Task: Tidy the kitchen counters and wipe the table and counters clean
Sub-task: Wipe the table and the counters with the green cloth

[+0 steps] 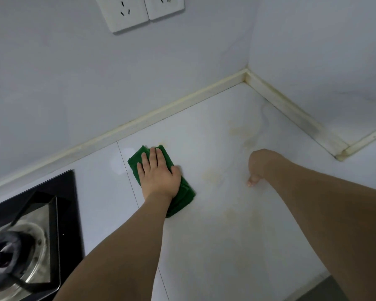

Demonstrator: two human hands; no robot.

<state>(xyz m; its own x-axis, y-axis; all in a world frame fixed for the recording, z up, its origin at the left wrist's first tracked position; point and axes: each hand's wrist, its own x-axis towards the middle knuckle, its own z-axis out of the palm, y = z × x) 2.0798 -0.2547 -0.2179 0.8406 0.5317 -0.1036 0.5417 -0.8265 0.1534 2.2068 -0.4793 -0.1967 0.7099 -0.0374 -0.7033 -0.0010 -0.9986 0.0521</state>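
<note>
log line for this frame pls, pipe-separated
phase: wiping counter | left hand: flat, pressing green cloth | right hand: on counter, holds nothing | yellowish stains: right of cloth | stove: left

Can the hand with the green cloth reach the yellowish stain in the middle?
Probably yes. The left hand presses the green cloth flat on the counter, and the yellowish stain lies just beside it with nothing between.
</note>
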